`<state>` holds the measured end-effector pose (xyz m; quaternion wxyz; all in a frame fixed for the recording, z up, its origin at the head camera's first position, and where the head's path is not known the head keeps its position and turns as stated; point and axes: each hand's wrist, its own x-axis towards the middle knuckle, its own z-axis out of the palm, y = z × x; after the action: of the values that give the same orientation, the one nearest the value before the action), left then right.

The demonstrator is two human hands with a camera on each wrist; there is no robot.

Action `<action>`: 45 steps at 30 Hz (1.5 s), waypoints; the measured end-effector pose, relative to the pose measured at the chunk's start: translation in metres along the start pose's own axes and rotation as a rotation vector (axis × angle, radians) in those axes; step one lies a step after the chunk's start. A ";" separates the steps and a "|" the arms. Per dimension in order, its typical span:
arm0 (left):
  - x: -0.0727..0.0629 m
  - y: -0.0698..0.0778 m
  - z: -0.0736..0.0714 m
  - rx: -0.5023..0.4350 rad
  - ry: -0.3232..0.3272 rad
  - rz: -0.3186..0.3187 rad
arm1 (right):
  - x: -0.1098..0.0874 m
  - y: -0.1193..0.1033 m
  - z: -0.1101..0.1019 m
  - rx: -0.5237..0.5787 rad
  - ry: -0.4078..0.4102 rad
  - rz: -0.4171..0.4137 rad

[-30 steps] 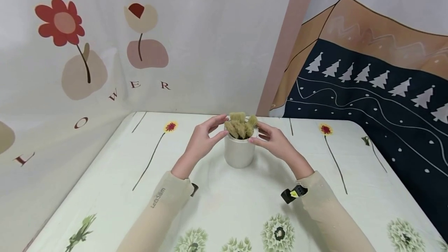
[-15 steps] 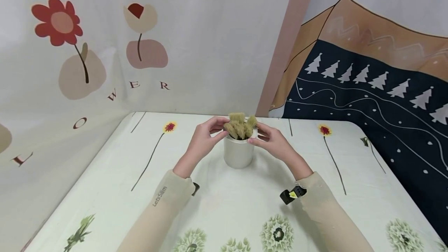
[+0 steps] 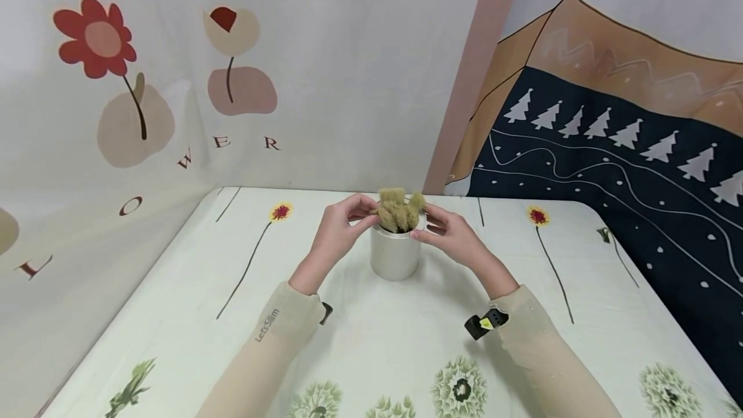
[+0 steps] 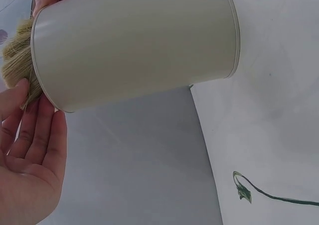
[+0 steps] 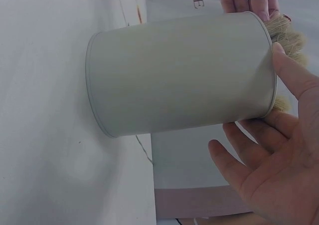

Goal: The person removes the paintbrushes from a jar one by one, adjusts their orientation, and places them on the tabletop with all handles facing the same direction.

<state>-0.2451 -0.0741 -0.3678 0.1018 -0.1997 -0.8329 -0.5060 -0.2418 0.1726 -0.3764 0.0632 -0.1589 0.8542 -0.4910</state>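
A white cylindrical container (image 3: 396, 257) stands upright on the table, with several tan bristly tufts (image 3: 397, 211) sticking out of its top. At the rim's left side my left hand (image 3: 339, 228) pinches the edge of one tuft between thumb and fingers. The left wrist view shows that thumb against the tan bristles (image 4: 21, 68), the fingers behind them beside the rim. My right hand (image 3: 458, 237) holds the container's upper right side. Its thumb (image 5: 279, 55) presses at the near rim in the right wrist view, while the fingers reach along the far side. Whatever lies inside the container is hidden.
A pale cloth printed with flowers covers the table (image 3: 371, 334). Behind it hangs a white curtain (image 3: 360, 82) with printed flowers and letters. A dark cloth (image 3: 592, 160) with white trees hangs at the right. Each wrist carries a black strap (image 3: 487, 322).
My left thumb and fingers have drawn together onto the tuft's left edge. The right hand keeps its hold, and the container stays in place.
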 end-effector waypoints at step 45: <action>0.003 0.024 -0.024 -0.072 0.119 0.068 | -0.002 -0.005 0.000 0.037 -0.013 -0.005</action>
<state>-0.2382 -0.0850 -0.3366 0.1611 -0.2010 -0.7992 -0.5430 -0.2390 0.1705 -0.3725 0.0707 -0.1629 0.8442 -0.5057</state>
